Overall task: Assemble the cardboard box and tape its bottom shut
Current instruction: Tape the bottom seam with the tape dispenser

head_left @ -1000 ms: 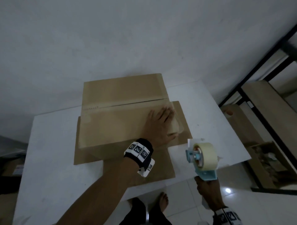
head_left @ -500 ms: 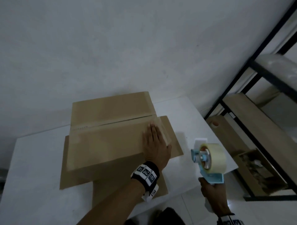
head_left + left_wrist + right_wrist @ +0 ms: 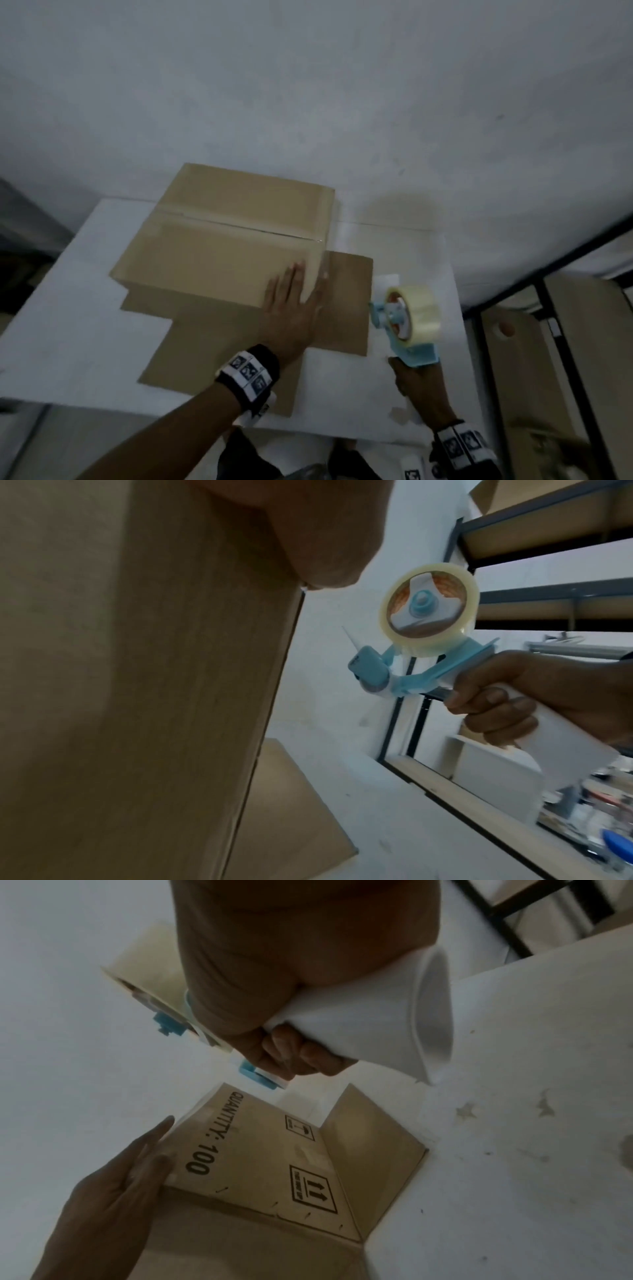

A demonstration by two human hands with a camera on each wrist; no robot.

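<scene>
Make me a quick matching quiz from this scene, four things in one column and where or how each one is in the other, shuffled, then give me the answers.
Things:
1. left hand
2. right hand
3. cardboard box
4. tape roll

States:
A. mounted on the blue dispenser
B. lies flat on the box top
C. grips the white handle
D. stands on the white table, flaps spread out

Pairs: 1-B, 2-C, 3-D, 4-A

Left hand [image 3: 291,308] lies flat with straight fingers, forearm stretched forward. Right hand [image 3: 416,387] is curled in a fist-like grip, held lower right.
</scene>
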